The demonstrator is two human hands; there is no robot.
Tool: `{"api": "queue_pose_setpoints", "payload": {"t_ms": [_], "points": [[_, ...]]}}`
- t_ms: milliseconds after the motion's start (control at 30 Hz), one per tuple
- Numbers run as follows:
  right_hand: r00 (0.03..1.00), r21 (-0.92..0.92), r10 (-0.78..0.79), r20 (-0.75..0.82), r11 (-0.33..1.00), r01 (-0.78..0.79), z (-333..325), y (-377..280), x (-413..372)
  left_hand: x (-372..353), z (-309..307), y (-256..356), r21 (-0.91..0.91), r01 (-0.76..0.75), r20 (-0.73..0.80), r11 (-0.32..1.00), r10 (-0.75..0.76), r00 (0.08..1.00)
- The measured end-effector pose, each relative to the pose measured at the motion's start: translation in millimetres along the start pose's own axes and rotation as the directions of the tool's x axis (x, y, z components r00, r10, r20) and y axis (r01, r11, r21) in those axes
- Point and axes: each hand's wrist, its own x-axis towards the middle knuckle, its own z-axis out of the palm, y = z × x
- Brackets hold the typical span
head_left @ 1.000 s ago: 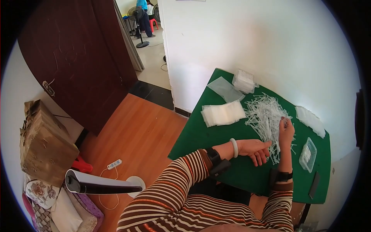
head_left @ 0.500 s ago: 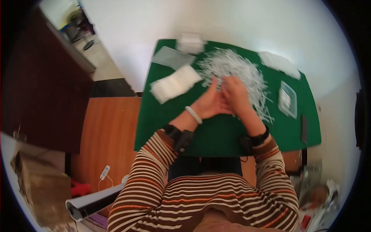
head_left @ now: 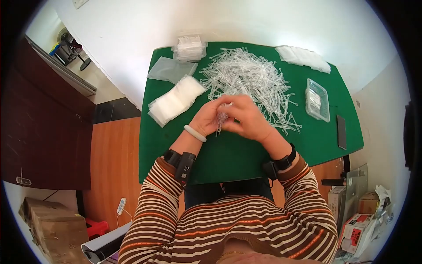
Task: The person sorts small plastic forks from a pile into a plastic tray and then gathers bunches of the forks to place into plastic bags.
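Note:
My left hand point(head_left: 207, 116) and my right hand point(head_left: 247, 116) meet over the middle of the green table point(head_left: 167, 149). Together they hold a small bundle of clear plastic sticks point(head_left: 221, 118), which hangs down between the fingers. Just beyond the hands lies a big loose pile of the same clear sticks point(head_left: 248, 75). A white bangle sits on my left wrist, and dark bands sit on both forearms.
A stack of small clear bags point(head_left: 176, 99) lies to the left, with a flat bag point(head_left: 170, 69) and a clear box point(head_left: 189, 47) behind it. More bags point(head_left: 303, 58) lie at the back right. A clear tray point(head_left: 317, 99) and a dark phone point(head_left: 341, 131) are at the right.
The view swung from the room's left side onto the table. My hands came together from apart and now hold a bundle of sticks closer to me.

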Motion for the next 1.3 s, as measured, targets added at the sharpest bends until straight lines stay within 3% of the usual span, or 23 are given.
{"api": "queue_pose_setpoints", "payload": {"t_ms": [33, 100, 133, 233, 300, 400, 533, 667, 800, 967, 1033, 1233, 1300], "points": [[1.0, 0.005, 0.013, -0.002, 1.0, -0.013, 3, 10, -4, 2, -3, -3, 0.001, 0.012, -0.007, 1.0, -0.012, 1.0], [0.939, 0.037, 0.249, -0.236, 0.968, -0.248, 10, 34, -12, 6, -11, -5, 0.107, -0.004, 0.117, 0.994, -0.009, 0.993], [0.935, 0.038, 0.26, -0.24, 0.965, -0.259, 12, 43, -18, 8, -15, -6, 0.159, -0.019, 0.182, 0.987, -0.011, 0.983], [0.669, 0.476, 0.724, -0.172, 0.655, -0.587, 8, 55, -26, -3, -1, -5, 0.282, -0.04, 0.146, 0.959, -0.001, 0.989], [0.648, 0.494, 0.744, -0.161, 0.63, -0.6, 5, 58, -27, -5, 6, -7, 0.343, -0.052, 0.13, 0.938, 0.008, 0.991], [0.622, 0.536, 0.773, -0.122, 0.579, -0.614, 5, 58, -27, -6, 10, -11, 0.393, -0.239, 0.173, 0.888, 0.183, 0.968], [0.664, 0.616, 0.748, -0.028, 0.536, -0.578, 1, 55, -24, -10, 15, -13, 0.441, -0.394, 0.192, 0.806, 0.345, 0.919], [0.738, 0.744, 0.667, 0.107, 0.438, -0.504, -7, 50, -24, -2, 16, -19, 0.565, -0.44, 0.218, 0.698, 0.389, 0.895], [0.747, 0.772, 0.639, 0.184, 0.376, -0.512, -12, 37, -18, -5, 16, -20, 0.578, -0.372, 0.147, 0.726, 0.356, 0.923], [0.778, 0.746, 0.586, 0.227, 0.409, -0.526, -16, 34, -16, 0, 10, -24, 0.605, -0.314, 0.121, 0.732, 0.305, 0.945], [0.765, 0.749, 0.588, 0.264, 0.375, -0.546, -17, 32, -14, 4, 6, -25, 0.668, -0.326, 0.164, 0.669, 0.295, 0.941], [0.736, 0.764, 0.636, 0.232, 0.349, -0.543, -6, 46, -19, 8, 4, -30, 0.673, -0.364, 0.195, 0.644, 0.32, 0.927], [0.727, 0.796, 0.658, 0.194, 0.328, -0.509, -5, 49, -20, 7, 4, -29, 0.614, -0.343, 0.143, 0.711, 0.328, 0.934]]}}
